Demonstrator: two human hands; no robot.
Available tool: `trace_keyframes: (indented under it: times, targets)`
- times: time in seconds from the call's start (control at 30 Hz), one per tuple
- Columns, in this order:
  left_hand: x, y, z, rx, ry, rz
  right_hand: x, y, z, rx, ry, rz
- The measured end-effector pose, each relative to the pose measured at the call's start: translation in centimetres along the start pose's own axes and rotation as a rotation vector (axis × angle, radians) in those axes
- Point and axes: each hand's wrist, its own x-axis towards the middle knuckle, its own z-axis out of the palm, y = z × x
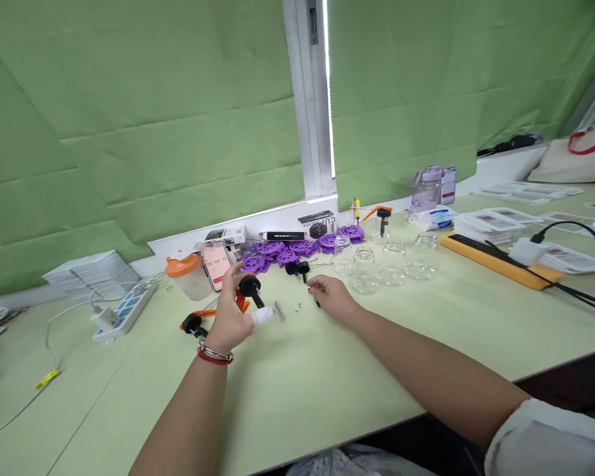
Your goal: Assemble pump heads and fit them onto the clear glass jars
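Note:
My left hand (234, 316), with a white wrap on the thumb, holds a black part with a round head (250, 287); something orange shows behind its fingers. My right hand (333, 297) is closed at the fingertips over the table, beside a small dark piece (318, 304); what it grips is too small to name. Between the hands lie a metal screw (279, 311) and a few tiny metal bits (298, 308). Another black part (193, 324) with an orange arm lies left of my left hand. More black round-headed parts (303, 268) lie beyond my right hand.
Purple openwork discs (272, 249) are piled at the back. Clear glass jars (364, 264) stand right of them. An orange-lidded cup (183, 274) and a phone (217, 264) are at the left back. An orange power strip (496, 261) lies right, a white one (129, 311) left.

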Motion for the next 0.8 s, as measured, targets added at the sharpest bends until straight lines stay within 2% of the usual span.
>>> trace_keyframes:
  times: [0.07,0.13,0.2,0.33,0.53,0.8]
  targets:
    - [0.0,0.3,-0.3,-0.166,-0.049,-0.067,0.4,0.4,-0.5,-0.219,0.061,-0.114]
    - [-0.1,0.8,-0.2,-0.342,-0.133,-0.154,0.6,0.5,-0.7,-0.399,0.040,-0.226]
    - [-0.3,1.2,0.0,-0.453,-0.222,-0.247,0.5,0.4,-0.5,-0.546,-0.055,-0.332]
    - [-0.7,1.5,0.7,-0.488,-0.353,-0.434,0.1,0.1,1.0,-0.763,-0.227,-0.502]
    - [-0.9,1.4,1.4,-0.487,-0.464,-0.641,0.5,0.7,2.4,-0.915,-0.293,-0.524]
    - [-0.9,0.7,2.0,-0.397,-0.538,-0.730,0.0,-0.3,2.0,-0.877,-0.345,-0.485]
